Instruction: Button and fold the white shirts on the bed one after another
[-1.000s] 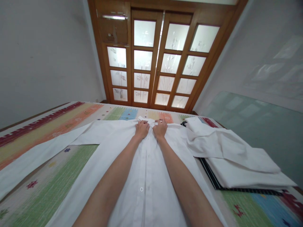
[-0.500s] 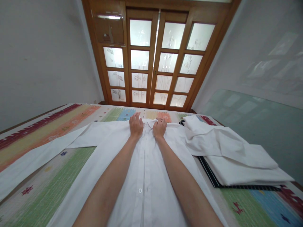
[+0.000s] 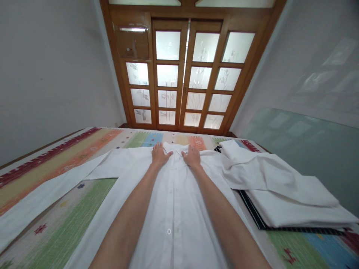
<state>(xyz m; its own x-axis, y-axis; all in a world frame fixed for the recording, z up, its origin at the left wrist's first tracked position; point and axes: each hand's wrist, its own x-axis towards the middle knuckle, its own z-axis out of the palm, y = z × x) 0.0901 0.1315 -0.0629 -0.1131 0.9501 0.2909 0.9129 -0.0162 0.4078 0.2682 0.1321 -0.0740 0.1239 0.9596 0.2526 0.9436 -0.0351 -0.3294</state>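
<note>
A white long-sleeved button-up shirt (image 3: 157, 224) lies spread with its front up and its collar at the far end. Just left of the collar, my left hand (image 3: 160, 154) rests on the fabric with fingers spread and thumb pointing inward. My right hand (image 3: 192, 156) lies likewise on the right side of the collar, thumb toward the middle. Neither hand grips the cloth. The shirt's left-side sleeve stretches out over the patterned cover (image 3: 84, 209), while the other sleeve lies across a folded pile. My forearms hide parts of the shirt front.
On the right sits a pile of folded white cloth (image 3: 291, 213) above a black striped piece (image 3: 252, 213). A pale green glass-like panel (image 3: 303, 138) leans along the right wall. Wooden doors (image 3: 182, 74) with frosted panes stand beyond the far edge.
My fingers have spread flatter, and both thumbs now stretch inward across the collar area. The hands have eased slightly apart. The camera view has tilted up a little.
</note>
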